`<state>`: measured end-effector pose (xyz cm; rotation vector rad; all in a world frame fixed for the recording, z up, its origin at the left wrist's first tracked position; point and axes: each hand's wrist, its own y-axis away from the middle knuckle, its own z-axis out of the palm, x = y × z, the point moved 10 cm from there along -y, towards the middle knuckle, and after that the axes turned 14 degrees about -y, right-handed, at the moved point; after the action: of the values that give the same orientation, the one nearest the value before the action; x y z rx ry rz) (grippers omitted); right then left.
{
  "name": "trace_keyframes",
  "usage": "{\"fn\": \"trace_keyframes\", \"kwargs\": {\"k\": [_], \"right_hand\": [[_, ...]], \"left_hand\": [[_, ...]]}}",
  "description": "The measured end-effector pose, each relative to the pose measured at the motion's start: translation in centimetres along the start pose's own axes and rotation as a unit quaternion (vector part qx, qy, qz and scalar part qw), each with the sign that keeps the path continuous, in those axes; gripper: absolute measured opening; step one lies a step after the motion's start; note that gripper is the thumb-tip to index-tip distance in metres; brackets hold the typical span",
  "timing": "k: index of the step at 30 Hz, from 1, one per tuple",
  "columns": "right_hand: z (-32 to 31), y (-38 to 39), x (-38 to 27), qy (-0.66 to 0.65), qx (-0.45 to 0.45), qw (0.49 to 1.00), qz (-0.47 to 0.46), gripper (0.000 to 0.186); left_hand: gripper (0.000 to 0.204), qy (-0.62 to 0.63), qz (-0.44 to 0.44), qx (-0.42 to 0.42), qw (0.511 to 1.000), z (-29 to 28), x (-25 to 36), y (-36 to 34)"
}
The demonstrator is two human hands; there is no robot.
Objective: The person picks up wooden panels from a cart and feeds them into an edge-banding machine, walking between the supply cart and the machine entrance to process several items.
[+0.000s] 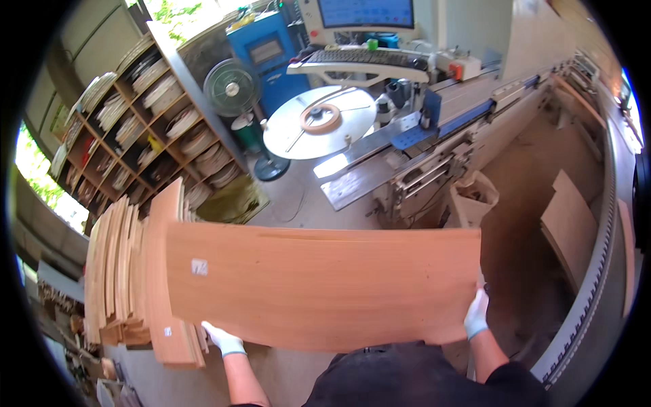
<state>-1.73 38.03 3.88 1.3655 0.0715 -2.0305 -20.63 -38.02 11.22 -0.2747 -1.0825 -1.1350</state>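
Observation:
A long, light reddish-brown wooden board (325, 288) with a small white label near its left end spans the space in front of me. My left hand (222, 339), in a white glove, is closed on the board's near edge toward its left end. At the right end, my right hand (477, 315), also gloved in white, grips the edge; some of its fingers are hidden by the board. Beside the left end stands another labelled board (158, 285), the front one of a stack, and the held board overlaps it in view.
More boards (115, 264) stand on edge at the left, below a shelf (146, 122) full of coiled edging strips. Ahead is a machine with a round silver turntable (288, 129), a keyboard and a monitor. A green fan (232, 88), a sack (473, 197) and a toothed rail (583, 319) surround me.

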Motion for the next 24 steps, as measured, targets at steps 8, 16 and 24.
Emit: {"fn": "trace_keyframes", "kwargs": {"k": [8,16,24], "right_hand": [[-17.6,16.6,3.0,-0.115,0.198,0.973,-0.037,0.051],[-35.5,31.5,5.3,-0.046,0.403,0.908,-0.107,0.054],[-33.3,32.0,2.3,-0.021,0.380,0.924,-0.048,0.053]], "left_hand": [[0.069,-0.096,-0.107,-0.152,0.978,19.0,-15.7,-10.0],[0.060,-0.247,-0.174,-0.225,0.926,27.2,-29.2,-2.0],[0.060,-0.319,-0.185,-0.275,0.888,27.4,-31.0,-0.3]]}}
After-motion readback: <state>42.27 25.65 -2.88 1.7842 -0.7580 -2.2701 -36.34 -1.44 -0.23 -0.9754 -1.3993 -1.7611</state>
